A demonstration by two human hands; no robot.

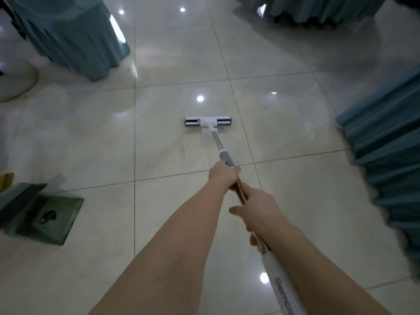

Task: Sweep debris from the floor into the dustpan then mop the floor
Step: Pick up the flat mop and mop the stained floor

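A white flat mop head (208, 122) rests on the glossy beige tile floor (91, 137) in the middle of the view. Its metal handle (218, 143) slants back toward me, with a grey sleeve and a white lower grip. My left hand (223, 176) is closed around the handle just below the grey sleeve. My right hand (259, 211) grips the pole farther down, nearer my body. A dark green dustpan (48, 220) lies on the floor at the left, with dark debris inside it. A faint yellowish stain (183, 151) marks the tile beside the handle.
Teal draped table skirts stand at the upper left (75, 37), the top right (318, 7) and along the right edge (391, 160). A white round base (13, 85) sits at the far left. Small dark specks (265, 107) lie on the tile right of the mop.
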